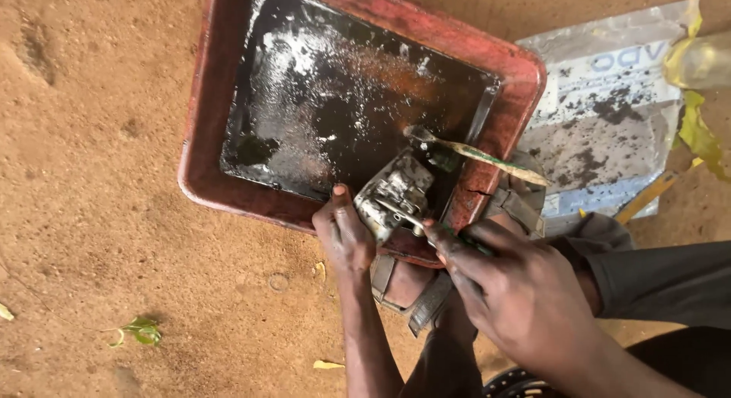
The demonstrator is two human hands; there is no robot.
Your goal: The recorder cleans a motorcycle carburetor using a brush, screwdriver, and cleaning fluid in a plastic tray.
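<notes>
Bare reddish earth serves as the work surface, outdoors by the look of it, with a few fallen leaves [141,331] lying on the ground well to the far side of the left hand. On this ground sits a red rectangular tray [512,57], its bottom coated in black oily liquid with pale streaks. Beyond the right hand lies a dirty grey plastic sheet [601,116].

Judging by the pose, the work in hand is scrubbing a greasy metal engine part [392,196] over the tray. The left hand [344,232] is clenched on the part's near edge, holding it against the tray's near rim. The right hand [510,287] is closed around something thin and partly hidden, probably the handle of a small tool; I cannot tell which. 1 worn green toothbrush [487,156] rests across the tray just above the right hand, head towards the black liquid. A sandalled foot [411,287] sits between the 2 forearms.

The next move likely calls for a firm left-hand hold while the right works into the part's recesses.
</notes>
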